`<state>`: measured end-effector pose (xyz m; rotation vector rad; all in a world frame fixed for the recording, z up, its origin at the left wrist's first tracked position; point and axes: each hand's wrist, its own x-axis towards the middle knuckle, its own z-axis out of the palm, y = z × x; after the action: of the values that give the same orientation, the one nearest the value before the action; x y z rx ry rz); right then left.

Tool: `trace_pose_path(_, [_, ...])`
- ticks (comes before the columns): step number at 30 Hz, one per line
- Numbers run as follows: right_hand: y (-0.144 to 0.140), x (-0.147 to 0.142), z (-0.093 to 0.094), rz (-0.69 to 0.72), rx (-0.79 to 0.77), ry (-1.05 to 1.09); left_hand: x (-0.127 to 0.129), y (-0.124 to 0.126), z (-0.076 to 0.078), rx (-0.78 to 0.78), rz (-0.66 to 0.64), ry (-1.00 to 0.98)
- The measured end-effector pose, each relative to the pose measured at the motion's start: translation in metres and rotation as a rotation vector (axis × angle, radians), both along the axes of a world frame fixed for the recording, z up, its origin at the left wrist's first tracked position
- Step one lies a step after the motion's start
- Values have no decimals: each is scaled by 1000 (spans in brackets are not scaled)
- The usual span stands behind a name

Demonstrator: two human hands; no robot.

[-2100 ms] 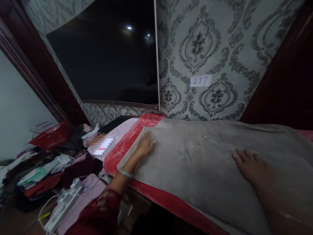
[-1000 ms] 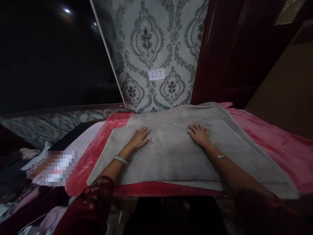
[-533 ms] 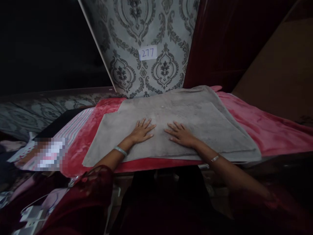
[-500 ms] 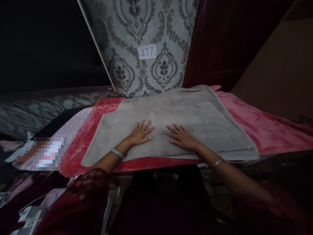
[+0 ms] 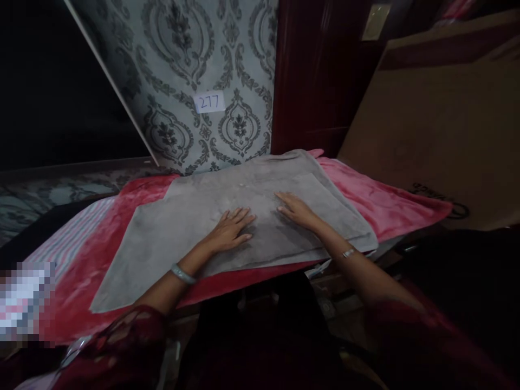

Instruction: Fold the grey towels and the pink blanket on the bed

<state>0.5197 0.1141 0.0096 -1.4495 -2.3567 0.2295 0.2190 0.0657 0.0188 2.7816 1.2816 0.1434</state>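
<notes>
A grey plush cloth (image 5: 158, 244) lies spread out in front of me, with folded layers at its right side. My left hand (image 5: 229, 230) rests palm down on its middle, fingers spread. To the right, my right hand (image 5: 298, 210) also lies on the grey cloth, its fingers stretched toward the left and partly together. Neither hand grips the fabric. Beneath the cloth is a red and pink plush blanket (image 5: 239, 283), showing along the front edge and at both sides.
A striped cloth (image 5: 77, 233) lies at the left, near a dark screen (image 5: 60, 81). The patterned wall (image 5: 239, 70) behind bears a paper marked 277 (image 5: 209, 101). At the right lean a dark red door (image 5: 312, 70) and a large cardboard box (image 5: 442, 124).
The view has turned to the right, bringing more of the cardboard box in. My right hand has slid a little farther up the cloth; its fingers are closer together. My left hand stays flat.
</notes>
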Motion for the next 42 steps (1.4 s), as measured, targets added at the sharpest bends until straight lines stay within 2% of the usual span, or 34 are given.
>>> trace_pose_path(2, [21,1,-6,-186,-45,-114,17,21,-2,-15,71,43])
trace_pose_path(4, [29,4,-19,-252,-63,-147,23,35,-8,-14,152,75])
trace_pose_path(7, [28,10,-39,-243,-41,-185,17,46,-18,25,176,62])
trace_pose_path(10, [33,10,-48,-256,-26,-229,5,53,-27,96,157,5])
trace_pose_path(13, [47,-2,-45,-241,30,-238,-6,65,-30,153,238,-13])
trace_pose_path(18, [71,-21,-39,-38,50,-265,-20,91,-25,103,263,30])
trace_pose_path(23, [89,-16,-39,-54,-16,-256,-26,109,-22,51,278,44])
trace_pose_path(28, [104,-15,-39,14,-37,-195,-28,105,-23,101,245,2])
trace_pose_path(32, [115,-10,-43,83,-16,-185,-55,97,-20,105,228,19])
trace_pose_path(38, [123,-1,-46,110,-19,-146,-115,71,-20,115,451,76])
trace_pose_path(42, [108,26,-48,3,-15,-165,-134,47,-17,139,628,98])
